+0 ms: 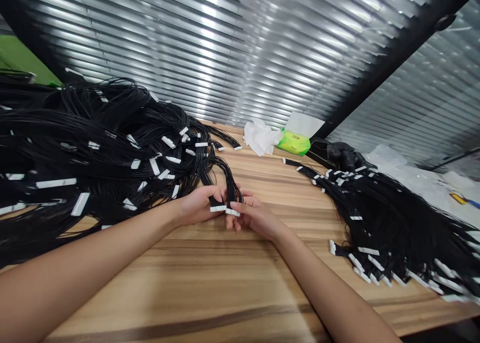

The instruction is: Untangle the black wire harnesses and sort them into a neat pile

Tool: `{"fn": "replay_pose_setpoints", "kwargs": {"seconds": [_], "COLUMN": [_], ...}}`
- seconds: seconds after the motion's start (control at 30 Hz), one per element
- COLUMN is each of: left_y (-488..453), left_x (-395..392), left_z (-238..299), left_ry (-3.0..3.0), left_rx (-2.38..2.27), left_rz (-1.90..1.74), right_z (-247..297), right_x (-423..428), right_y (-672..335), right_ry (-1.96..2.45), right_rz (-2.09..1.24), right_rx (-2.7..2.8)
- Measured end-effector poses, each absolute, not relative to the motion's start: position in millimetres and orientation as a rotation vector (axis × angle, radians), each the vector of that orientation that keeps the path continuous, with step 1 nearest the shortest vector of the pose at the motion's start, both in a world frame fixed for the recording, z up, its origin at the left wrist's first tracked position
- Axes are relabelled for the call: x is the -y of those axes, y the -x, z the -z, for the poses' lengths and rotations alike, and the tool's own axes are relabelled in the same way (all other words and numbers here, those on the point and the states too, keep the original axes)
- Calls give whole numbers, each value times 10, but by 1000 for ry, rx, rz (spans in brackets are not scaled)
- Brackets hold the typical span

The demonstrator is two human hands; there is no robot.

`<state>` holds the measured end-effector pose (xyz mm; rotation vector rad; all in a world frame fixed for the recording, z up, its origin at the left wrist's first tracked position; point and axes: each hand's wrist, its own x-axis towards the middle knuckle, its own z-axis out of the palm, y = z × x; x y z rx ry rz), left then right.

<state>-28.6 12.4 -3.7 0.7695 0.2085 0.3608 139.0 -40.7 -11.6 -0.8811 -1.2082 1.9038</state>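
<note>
White-tipped black wires (221, 175) pinched by left hand (198, 206) and right hand (255, 217).

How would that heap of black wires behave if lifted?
The heap of thin black wires would probably sag and drape, since its strands loop loosely. Crossed strands may snag and tangle. The small white connectors look light, so they would likely dangle at the wire ends.

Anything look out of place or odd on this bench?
A crumpled white tissue lies loose on the wooden table beside a green packet, looking discarded. The black wire harnesses at the left sprawl in a loose, tangled-looking heap. No visible damage.
</note>
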Motion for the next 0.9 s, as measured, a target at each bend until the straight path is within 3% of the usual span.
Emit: {"fn": "replay_pose_setpoints", "kwargs": {"seconds": [0.9], "left_y": [35], "left_x": [-44], "left_z": [93], "left_ry": [-691], "left_rx": [-213], "left_rz": [-464], "right_z": [152], "right_x": [429], "right_y": [-1443], "right_ry": [833], "right_rz": [-1774], "right_rx": [1024]}}
